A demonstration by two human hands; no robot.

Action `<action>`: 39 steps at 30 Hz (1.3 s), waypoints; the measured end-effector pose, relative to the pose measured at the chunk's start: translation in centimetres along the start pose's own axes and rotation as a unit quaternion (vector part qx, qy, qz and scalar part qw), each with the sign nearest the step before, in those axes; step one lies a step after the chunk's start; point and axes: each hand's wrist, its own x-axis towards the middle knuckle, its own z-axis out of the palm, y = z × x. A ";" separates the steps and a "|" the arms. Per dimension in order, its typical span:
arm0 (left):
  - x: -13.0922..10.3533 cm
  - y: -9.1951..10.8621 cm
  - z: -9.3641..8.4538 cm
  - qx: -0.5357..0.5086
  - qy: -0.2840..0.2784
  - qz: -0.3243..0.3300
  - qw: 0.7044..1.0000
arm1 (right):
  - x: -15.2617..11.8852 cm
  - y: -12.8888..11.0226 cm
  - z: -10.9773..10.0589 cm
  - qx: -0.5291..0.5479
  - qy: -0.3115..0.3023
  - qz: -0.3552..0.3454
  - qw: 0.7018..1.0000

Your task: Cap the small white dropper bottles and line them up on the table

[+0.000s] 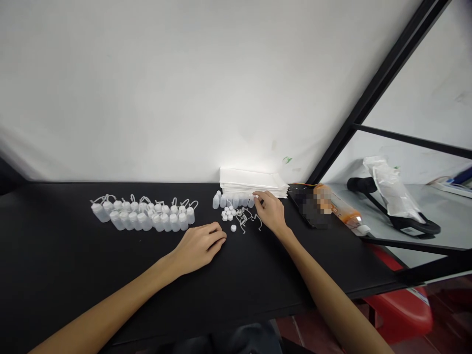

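Observation:
My left hand (201, 247) rests on the black table (147, 290), fingers loosely curled, with nothing visible in it. My right hand (270, 210) reaches to the right end of a row of small translucent bottles (236, 200), its thumb and index finger closed at a bottle's top; what they hold is too small to make out. Between the hands are several white caps (228, 212), one cap (233, 228) lying apart, and a scatter of thin curved white tubes (242, 220). At the left stand rows of bottles (134, 221) with caps and curved tubes.
A stack of white sheets (252, 181) lies against the wall. Right of it are a dark, partly blurred item (308, 209) and an orange-labelled bottle (344, 214) on its side. Beyond the black frame (354, 118) are a plastic bag (393, 189) and a red stool (401, 314).

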 end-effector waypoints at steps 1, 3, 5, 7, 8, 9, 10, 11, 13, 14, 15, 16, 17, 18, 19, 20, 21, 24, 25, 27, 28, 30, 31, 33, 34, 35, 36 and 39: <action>0.0 0.0 0.0 0.001 -0.001 0.000 1.000 | 0.0 0.0 0.0 0.001 0.003 0.001 1.000; 0.0 0.0 0.0 0.001 -0.003 -0.001 1.000 | 0.1 0.1 0.0 0.004 0.004 0.004 1.000; 0.0 0.0 0.0 0.001 -0.004 -0.001 1.000 | 0.1 0.1 -0.1 0.006 0.002 0.005 1.000; 0.0 -0.1 0.1 0.001 -0.004 -0.001 1.000 | 0.1 0.1 -0.1 0.006 0.000 0.004 1.000; 0.0 -0.1 0.1 0.001 -0.004 -0.002 1.000 | 0.1 0.1 -0.1 0.005 0.000 0.004 1.000; 0.0 -0.1 0.1 0.001 -0.004 -0.002 1.000 | 0.1 0.1 -0.1 0.005 0.001 0.004 1.000; 0.0 -0.1 0.0 0.000 -0.004 -0.003 1.000 | 0.1 0.1 -0.1 0.006 0.001 0.004 1.000; 0.0 -0.1 0.0 -0.002 -0.004 -0.004 1.000 | 0.1 0.1 -0.1 0.007 0.000 0.005 1.000; 0.0 -0.1 0.0 -0.005 -0.007 -0.005 1.000 | 0.1 0.0 -0.2 0.012 0.000 0.007 1.000; 0.0 -0.1 0.0 -0.006 -0.008 -0.005 1.000 | 0.1 0.0 -0.3 0.016 0.001 0.007 1.000; 0.0 -0.1 0.0 -0.007 -0.008 -0.005 1.000 | 0.1 -0.1 -0.4 0.020 0.003 0.007 1.000; 0.0 0.0 0.0 -0.007 -0.008 -0.004 1.000 | 0.1 -0.1 -0.5 0.024 0.006 0.006 1.000; 0.0 0.0 0.0 -0.007 -0.008 -0.004 1.000 | 0.1 -0.2 -0.6 0.028 0.010 0.005 1.000; 0.0 0.0 0.0 -0.007 -0.007 -0.003 1.000 | 0.1 -0.2 -0.7 0.032 0.014 0.003 0.999; 0.0 0.0 0.0 -0.006 -0.006 -0.003 1.000 | 0.1 -0.3 -0.8 0.035 0.018 0.002 0.999; 0.0 -0.1 0.0 -0.006 -0.006 -0.002 1.000 | 0.1 -0.3 -0.9 0.037 0.022 0.001 0.999; 0.0 -0.1 0.0 -0.005 -0.006 0.000 1.000 | 0.1 -0.3 -1.0 0.038 0.026 0.000 0.999; 0.0 -0.1 0.0 -0.003 -0.007 0.003 1.000 | 0.2 -0.3 -1.3 0.040 0.037 -0.002 0.999; 0.0 -0.1 0.0 -0.003 -0.007 0.004 1.000 | 0.2 -0.4 -1.4 0.041 0.039 -0.004 0.998; -0.1 -0.1 0.0 -0.003 -0.008 0.005 1.000 | 0.2 -0.5 -1.6 0.047 0.045 -0.009 0.998; -0.1 -0.1 0.0 -0.004 -0.009 0.004 1.000 | 0.1 -0.5 -1.8 0.051 0.048 -0.011 0.997; -0.1 -0.1 0.0 -0.006 -0.011 -0.001 1.000 | 0.1 -0.6 -1.9 0.060 0.055 -0.016 0.997; -0.1 0.0 0.0 -0.009 -0.012 -0.005 1.000 | 0.1 -0.7 -2.0 0.063 0.058 -0.020 0.996; 0.0 0.1 0.0 -0.017 -0.011 -0.017 1.000 | 0.0 -0.7 -2.1 0.072 0.057 -0.037 0.995; 0.0 0.1 0.0 -0.022 -0.010 -0.025 0.999 | 0.0 -0.8 -2.2 0.080 0.053 -0.049 0.994; 0.0 0.2 -0.1 -0.028 -0.010 -0.035 0.999 | -0.1 -0.9 -2.2 0.093 0.045 -0.061 0.993; 0.1 0.3 -0.2 -0.036 -0.010 -0.048 0.998 | -0.2 -1.0 -2.3 0.109 0.035 -0.071 0.991; 0.2 0.4 -0.3 -0.057 -0.005 -0.096 0.994 | -0.5 -1.9 -2.5 0.169 -0.002 -0.082 0.982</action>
